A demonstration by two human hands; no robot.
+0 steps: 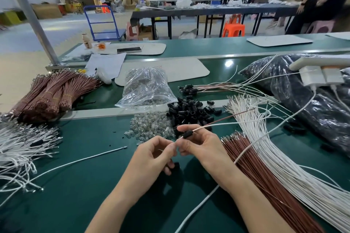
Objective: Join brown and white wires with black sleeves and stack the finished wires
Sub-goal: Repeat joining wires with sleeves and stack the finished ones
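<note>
While the right hand (200,147) pinches a small black plastic sleeve (187,134) on thin white and brown wires (223,123) at frame centre, the left hand (155,155) pinches the protruding tip (175,142); pulling straight, without twisting, should seat it.

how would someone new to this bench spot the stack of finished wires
On the green bench, find the big dark plastic bag at the right. Just left of it, beyond the loose pile of black sleeves, lies a small stack of finished wires. Unlike the plain brown bundles and white wires around, these already wear black sleeves at their left ends.
</note>
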